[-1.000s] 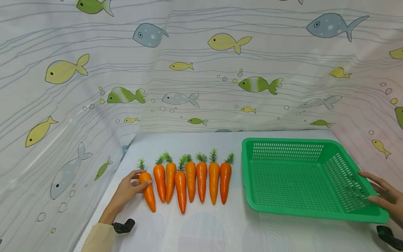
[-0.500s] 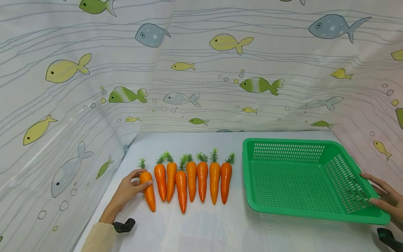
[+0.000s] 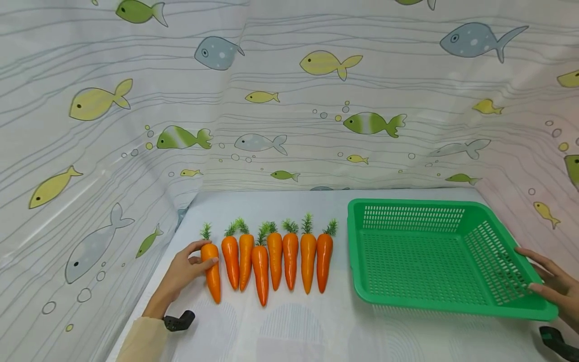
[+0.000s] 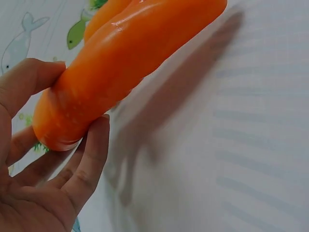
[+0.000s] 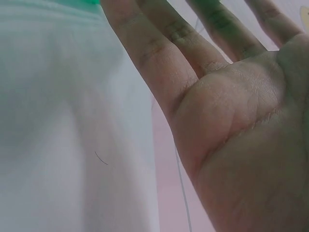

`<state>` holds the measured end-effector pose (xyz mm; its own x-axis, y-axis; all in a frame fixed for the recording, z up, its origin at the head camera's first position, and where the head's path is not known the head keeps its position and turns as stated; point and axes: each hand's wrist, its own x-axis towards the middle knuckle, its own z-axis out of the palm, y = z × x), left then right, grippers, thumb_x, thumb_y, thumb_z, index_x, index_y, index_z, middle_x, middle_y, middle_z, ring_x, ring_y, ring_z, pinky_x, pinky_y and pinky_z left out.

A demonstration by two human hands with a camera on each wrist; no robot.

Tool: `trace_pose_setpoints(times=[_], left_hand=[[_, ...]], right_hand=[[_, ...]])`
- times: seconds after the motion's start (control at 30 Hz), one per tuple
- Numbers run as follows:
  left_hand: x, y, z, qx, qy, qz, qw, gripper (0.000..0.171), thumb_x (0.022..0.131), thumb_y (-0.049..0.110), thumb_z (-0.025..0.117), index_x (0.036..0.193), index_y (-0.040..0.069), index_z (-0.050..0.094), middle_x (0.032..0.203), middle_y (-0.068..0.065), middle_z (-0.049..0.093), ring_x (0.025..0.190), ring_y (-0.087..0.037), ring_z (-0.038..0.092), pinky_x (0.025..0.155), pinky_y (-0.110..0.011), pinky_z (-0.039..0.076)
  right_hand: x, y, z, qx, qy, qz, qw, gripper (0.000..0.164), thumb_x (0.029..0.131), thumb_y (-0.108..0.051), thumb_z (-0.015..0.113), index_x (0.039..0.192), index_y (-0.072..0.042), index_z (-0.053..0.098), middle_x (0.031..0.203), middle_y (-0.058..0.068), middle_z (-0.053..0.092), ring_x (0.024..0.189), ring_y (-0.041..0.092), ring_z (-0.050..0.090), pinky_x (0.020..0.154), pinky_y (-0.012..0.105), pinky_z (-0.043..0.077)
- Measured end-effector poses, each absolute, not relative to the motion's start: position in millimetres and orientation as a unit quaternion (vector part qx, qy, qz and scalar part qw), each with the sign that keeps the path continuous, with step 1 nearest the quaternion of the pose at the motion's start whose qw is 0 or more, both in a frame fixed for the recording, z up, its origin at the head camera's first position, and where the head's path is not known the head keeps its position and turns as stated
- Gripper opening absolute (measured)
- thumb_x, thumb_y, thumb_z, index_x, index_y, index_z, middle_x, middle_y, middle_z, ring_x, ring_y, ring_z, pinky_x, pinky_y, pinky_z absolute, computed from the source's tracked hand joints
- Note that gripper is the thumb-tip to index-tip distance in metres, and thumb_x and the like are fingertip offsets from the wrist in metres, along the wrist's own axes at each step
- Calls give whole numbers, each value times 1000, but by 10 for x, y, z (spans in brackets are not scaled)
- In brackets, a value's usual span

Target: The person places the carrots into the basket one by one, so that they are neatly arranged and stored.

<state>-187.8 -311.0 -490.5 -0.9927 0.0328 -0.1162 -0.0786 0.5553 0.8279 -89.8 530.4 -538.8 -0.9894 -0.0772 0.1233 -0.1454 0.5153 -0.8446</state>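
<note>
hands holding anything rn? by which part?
Left hand: leftmost carrot, pinched by its thick upper end. Right hand: at the right rim of the green basket; grip unclear.

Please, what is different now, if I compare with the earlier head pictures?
The carrot pinched by the left hand has turned slightly: its leafy end rose a little in the view and its tip shifted a little left, so it points straighter down the picture. Nothing was newly grasped or released. The other seven carrots, the green basket and the right hand at its rim stayed as they were.
</note>
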Motion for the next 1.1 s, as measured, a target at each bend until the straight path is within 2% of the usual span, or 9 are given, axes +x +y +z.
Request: trace_pose_setpoints(times=[0.27,0.47,0.5,0.7,0.8,0.93,1.03,1.1], left_hand=[[-1930,-3033,-4820,-3,885,464,46,76,90,47,79,151,14,48,147,-14,49,104,-28,64,83,-37,53],[-1978,-2887,-4745,16,882,468,47,76,91,46,78,152,13,46,147,-14,49,107,-28,65,86,-36,54],[-1990,-2858,-4731,19,882,469,46,76,91,46,78,152,14,46,147,-14,48,107,-28,65,86,-36,53],[-2060,-2684,-4660,42,878,476,41,75,91,44,80,151,15,48,144,-13,51,107,-28,66,86,-37,53],[-2086,-2600,-4637,54,877,475,38,73,91,43,79,151,14,48,142,-14,54,106,-29,65,85,-38,53],[-2115,-2477,-4605,63,872,483,46,71,92,43,78,151,16,49,145,-12,52,110,-30,65,91,-44,54],[-2135,-2372,-4583,68,864,495,56,69,91,42,79,150,19,50,149,-10,49,118,-31,64,96,-48,54],[-2151,-2294,-4565,71,859,502,63,68,90,42,81,148,23,52,148,-9,50,117,-31,64,95,-49,55]], right_hand=[[-889,5253,-5352,57,-875,480,35,87,103,8,52,166,-35,10,130,-29,31,97,-13,56,61,32,60],[-880,5188,-5302,54,-869,492,16,86,104,8,50,166,-35,10,128,-31,35,96,-9,60,63,33,61],[-877,5179,-5295,46,-867,497,8,85,105,6,50,165,-38,10,127,-32,35,94,-8,60,63,34,61],[-908,5133,-5264,49,-860,507,-22,82,108,1,47,165,-40,5,139,-30,25,100,-13,54,65,36,62],[-935,5111,-5250,76,-850,520,-27,80,107,4,43,166,-34,4,142,-28,24,104,-12,55,67,36,61],[-954,5091,-5243,96,-837,537,-26,80,106,7,41,167,-30,6,141,-29,27,107,-10,55,68,33,60],[-961,5073,-5242,97,-829,549,-29,80,106,8,41,167,-31,6,141,-30,27,107,-11,55,69,31,60],[-970,5054,-5241,95,-830,548,-30,80,106,7,41,167,-31,6,144,-30,25,107,-11,55,70,31,60]])
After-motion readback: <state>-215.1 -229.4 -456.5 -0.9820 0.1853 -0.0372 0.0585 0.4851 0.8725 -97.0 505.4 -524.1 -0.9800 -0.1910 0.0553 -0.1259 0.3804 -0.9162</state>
